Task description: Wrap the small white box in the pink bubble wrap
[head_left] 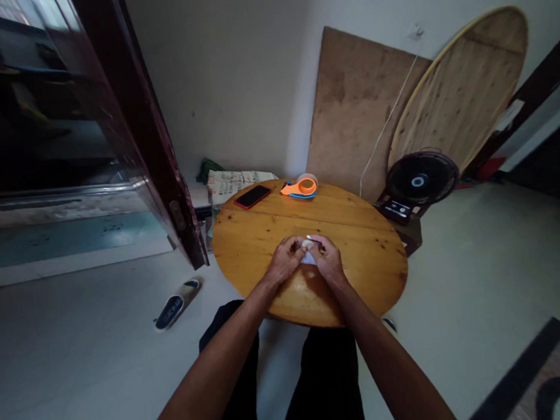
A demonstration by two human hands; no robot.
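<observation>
My left hand (284, 260) and my right hand (329, 259) meet over the middle of the round wooden table (243, 239). Between them they pinch a small white sheet (308, 258), which looks like paper or thin plastic. The fingers of both hands are curled in and cover part of it. By my right fingers shows a small dark thing with a bright tip, too small to make out. Farther back on the table lie an orange and blue tape dispenser (300, 188) and a red-edged phone (253, 196), both apart from my hands.
Behind the table, a printed sack (238, 179) rests against the wall. A black fan (422, 178) stands to the right, before a leaning board (353, 99) and a round wooden top (465, 82). To the left are an open door (139, 118) and a slipper (176, 305) on the floor.
</observation>
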